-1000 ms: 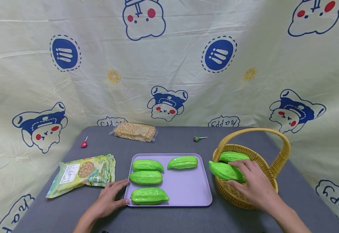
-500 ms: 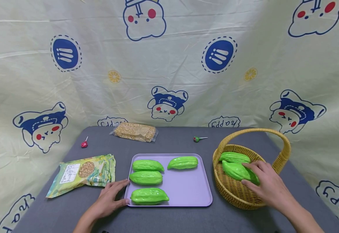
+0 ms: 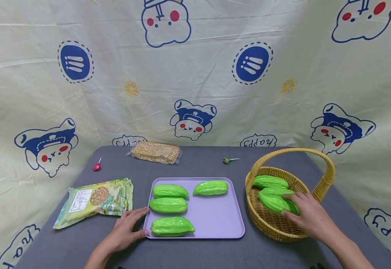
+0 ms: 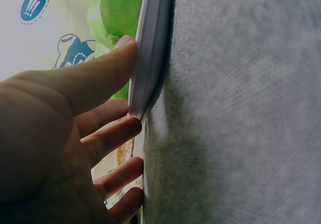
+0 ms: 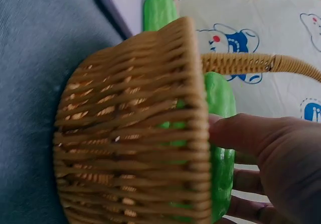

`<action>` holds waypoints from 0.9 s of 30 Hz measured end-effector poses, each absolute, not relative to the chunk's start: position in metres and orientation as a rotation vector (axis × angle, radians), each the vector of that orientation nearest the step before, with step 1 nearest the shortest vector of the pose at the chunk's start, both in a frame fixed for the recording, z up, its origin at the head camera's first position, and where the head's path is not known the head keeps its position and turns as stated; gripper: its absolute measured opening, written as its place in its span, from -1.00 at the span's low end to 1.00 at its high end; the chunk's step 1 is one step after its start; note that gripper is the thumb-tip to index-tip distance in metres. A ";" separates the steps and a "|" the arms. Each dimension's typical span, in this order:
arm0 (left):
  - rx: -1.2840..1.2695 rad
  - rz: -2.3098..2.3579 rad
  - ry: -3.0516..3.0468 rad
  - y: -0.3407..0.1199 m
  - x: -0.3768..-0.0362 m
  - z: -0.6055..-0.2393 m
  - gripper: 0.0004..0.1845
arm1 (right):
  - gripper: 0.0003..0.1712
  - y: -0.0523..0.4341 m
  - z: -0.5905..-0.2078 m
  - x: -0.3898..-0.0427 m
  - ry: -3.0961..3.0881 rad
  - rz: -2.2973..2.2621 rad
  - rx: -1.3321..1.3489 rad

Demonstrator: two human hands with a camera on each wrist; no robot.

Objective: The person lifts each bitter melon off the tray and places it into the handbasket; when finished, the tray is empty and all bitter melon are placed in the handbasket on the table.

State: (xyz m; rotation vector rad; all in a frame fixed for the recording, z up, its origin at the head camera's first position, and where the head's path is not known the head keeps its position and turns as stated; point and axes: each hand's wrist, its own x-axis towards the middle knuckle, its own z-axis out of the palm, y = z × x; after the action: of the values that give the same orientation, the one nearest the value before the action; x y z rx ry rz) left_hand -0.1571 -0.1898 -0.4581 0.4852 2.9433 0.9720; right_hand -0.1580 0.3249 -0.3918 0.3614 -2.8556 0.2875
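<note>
Since a second ago the right hand (image 3: 307, 216) has lowered the green gourd (image 3: 276, 202) into the wicker basket (image 3: 279, 228), fingers curled over it, while the left hand (image 3: 126, 231), fingers spread, steadies the lilac tray (image 3: 215, 220).

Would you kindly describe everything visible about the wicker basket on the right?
The wicker basket is round, woven of tan-yellow cane, with one arched handle. It stands upright on the grey table, right of the lilac tray and apart from it. Two glossy green gourds lie inside; the right hand reaches over its rim and holds the nearer gourd.
</note>
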 end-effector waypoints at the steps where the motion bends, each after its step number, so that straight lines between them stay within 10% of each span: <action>1: 0.483 0.973 2.941 -0.190 -0.157 -0.458 -0.29 | -0.46 0.326 -0.394 -0.159 -2.871 0.288 0.361; 27: 0.504 0.977 2.958 -0.190 -0.158 -0.459 -0.30 | -0.52 0.341 -0.413 -0.172 -3.001 0.256 0.427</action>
State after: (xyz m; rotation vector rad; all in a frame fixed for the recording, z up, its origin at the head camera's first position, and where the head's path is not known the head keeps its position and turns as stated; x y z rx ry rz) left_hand -0.1576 -0.1904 -0.4592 0.5044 2.9584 0.9770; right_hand -0.1721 0.3408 -0.4129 0.4268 -3.0005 0.2560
